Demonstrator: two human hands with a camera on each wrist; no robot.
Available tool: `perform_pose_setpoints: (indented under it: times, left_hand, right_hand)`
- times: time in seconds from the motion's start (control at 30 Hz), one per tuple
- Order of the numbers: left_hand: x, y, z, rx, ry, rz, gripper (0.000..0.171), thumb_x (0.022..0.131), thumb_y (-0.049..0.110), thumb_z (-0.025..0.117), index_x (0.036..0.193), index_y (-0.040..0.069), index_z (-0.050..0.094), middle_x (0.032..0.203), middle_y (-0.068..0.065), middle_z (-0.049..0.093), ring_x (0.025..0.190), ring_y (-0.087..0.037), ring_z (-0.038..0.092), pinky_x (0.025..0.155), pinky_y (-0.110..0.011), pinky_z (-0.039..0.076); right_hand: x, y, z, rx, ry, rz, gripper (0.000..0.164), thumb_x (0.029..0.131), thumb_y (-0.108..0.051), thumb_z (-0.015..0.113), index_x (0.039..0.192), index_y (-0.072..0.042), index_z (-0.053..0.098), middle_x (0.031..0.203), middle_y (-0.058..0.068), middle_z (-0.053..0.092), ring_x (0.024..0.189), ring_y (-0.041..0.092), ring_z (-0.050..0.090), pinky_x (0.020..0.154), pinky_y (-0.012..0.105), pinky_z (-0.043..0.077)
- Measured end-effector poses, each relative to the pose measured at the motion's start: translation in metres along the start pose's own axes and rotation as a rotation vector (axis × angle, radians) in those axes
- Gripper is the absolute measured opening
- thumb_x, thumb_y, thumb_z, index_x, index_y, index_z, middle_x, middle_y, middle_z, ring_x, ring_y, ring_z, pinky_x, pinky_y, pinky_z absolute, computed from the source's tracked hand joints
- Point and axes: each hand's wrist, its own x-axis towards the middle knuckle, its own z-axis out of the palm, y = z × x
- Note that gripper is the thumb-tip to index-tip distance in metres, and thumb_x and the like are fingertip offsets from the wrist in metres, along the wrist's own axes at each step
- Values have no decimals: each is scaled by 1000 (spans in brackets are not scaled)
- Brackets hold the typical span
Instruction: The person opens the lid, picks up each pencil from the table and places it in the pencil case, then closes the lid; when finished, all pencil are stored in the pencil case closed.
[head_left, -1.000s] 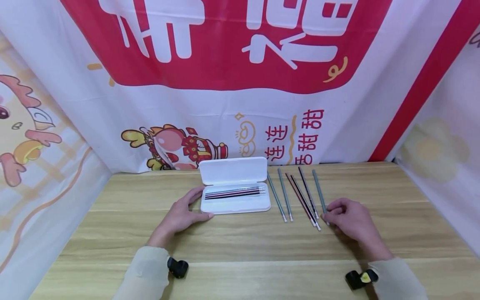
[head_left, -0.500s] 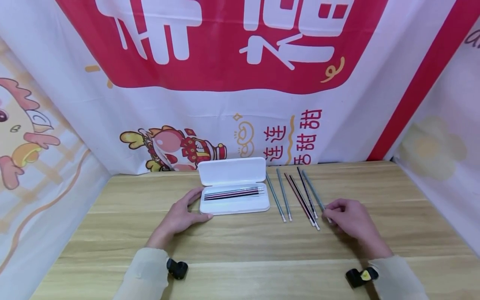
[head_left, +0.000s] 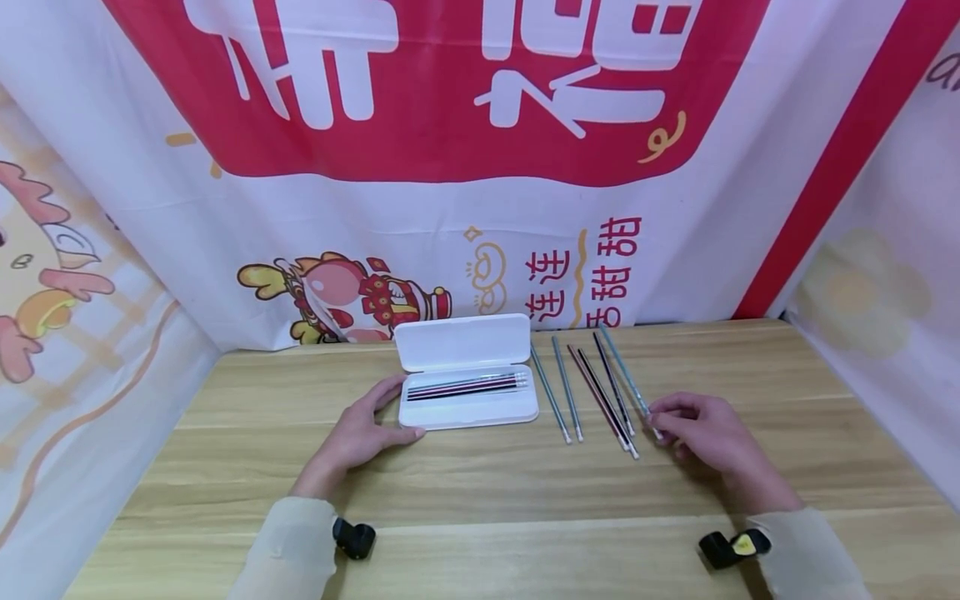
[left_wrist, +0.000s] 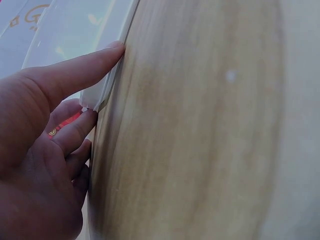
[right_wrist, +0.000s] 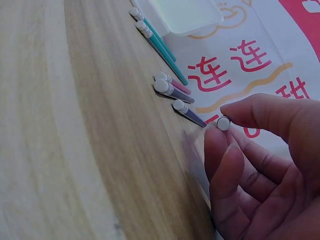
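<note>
A white pencil case (head_left: 471,413) lies with its lid (head_left: 463,343) raised on the table, several pencils (head_left: 461,387) in its tray. My left hand (head_left: 363,429) holds the case's left end, thumb at the front edge and fingers around the back corner. At the right, my right hand (head_left: 701,433) pinches a teal pencil (head_left: 628,379) near its eraser end between thumb and fingers. In the right wrist view only the white eraser (right_wrist: 223,123) of that pencil shows. Between case and right hand lie two teal pencils (head_left: 567,387), a reddish pencil (head_left: 596,392) and dark pencils (head_left: 613,383).
The wooden table (head_left: 480,500) ends at a printed cloth backdrop (head_left: 450,217) close behind the case and pencils. Cloth also hangs along the left (head_left: 90,333) and right sides. Each sleeve carries a small black camera (head_left: 354,537).
My right hand has taken up the rightmost teal pencil; its far end has swung left and risen toward the backdrop. The left hand and case have kept their places.
</note>
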Motion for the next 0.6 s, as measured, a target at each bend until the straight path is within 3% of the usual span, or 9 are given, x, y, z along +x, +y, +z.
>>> perform_pose_setpoints:
  times: [0.37, 0.6]
  left_hand:
    - [-1, -1, -1, -10, -3, -7, 93, 92, 40, 87, 168, 27, 36, 177, -7, 35, 168, -41, 16, 132, -72, 12]
    - [-1, 1, -1, -14, 0, -9, 92, 91, 40, 87, 167, 29, 37, 177, -6, 35, 168, -41, 15, 132, -73, 11]
  right_hand:
    - [-3, -4, 1, 28, -28, -41, 39, 104, -23, 71, 132, 4, 65, 102, 7, 73, 88, 16, 69, 67, 29, 62]
    - [-7, -10, 2, 65, -56, -119, 41, 105, -22, 70, 137, 2, 61, 109, 8, 73, 90, 15, 68, 71, 31, 63]
